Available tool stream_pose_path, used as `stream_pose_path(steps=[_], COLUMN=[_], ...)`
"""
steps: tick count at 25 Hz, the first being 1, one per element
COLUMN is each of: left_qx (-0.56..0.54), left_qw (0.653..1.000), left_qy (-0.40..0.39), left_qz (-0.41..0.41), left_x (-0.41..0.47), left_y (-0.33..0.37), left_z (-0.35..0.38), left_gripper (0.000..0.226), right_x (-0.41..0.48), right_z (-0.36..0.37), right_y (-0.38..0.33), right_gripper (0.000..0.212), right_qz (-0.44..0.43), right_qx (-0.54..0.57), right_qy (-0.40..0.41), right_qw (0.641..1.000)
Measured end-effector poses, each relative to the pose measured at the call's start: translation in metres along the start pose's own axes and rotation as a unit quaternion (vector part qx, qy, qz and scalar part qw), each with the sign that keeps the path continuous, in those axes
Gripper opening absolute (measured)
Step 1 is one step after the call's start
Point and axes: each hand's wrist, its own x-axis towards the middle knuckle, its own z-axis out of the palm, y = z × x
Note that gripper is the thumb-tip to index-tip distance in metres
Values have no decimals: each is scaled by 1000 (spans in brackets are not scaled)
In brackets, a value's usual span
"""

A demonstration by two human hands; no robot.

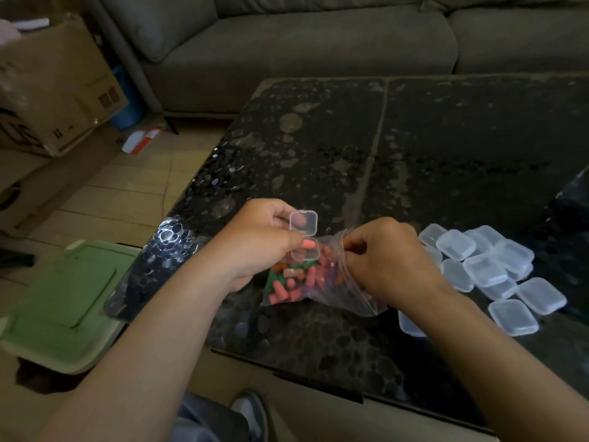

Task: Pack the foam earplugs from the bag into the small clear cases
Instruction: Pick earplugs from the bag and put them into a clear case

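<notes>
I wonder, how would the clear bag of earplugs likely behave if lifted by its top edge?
The bag is thin, wrinkled film, so it would probably sag and fold. The loose earplugs would likely slump to the bottom. Holding only small foam pieces, it is probably light.

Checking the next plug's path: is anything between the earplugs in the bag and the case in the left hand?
The case is open, lid up, so nothing covers it. Only the bag itself lies between: the earplugs are inside it, and the right hand pinches its mouth.
</notes>
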Motion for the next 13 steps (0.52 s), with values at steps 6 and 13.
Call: stream_pose_path(steps=[6,13], left_qx=[-6,-13], left_qw=[1000,1000], left_qy=[-16,-22], left_qz=[6,6], left_x=[-2,-2], left_y=[2,3], left_z=[-2,-1], left_gripper=[29,29], right_x=[4,3], right_z=[3,3], right_y=[-2,-5], right_gripper=[13,13], right_qz=[10,10], right_qx=[-29,-44], right_qy=[-6,-14], right_qw=[1000,999])
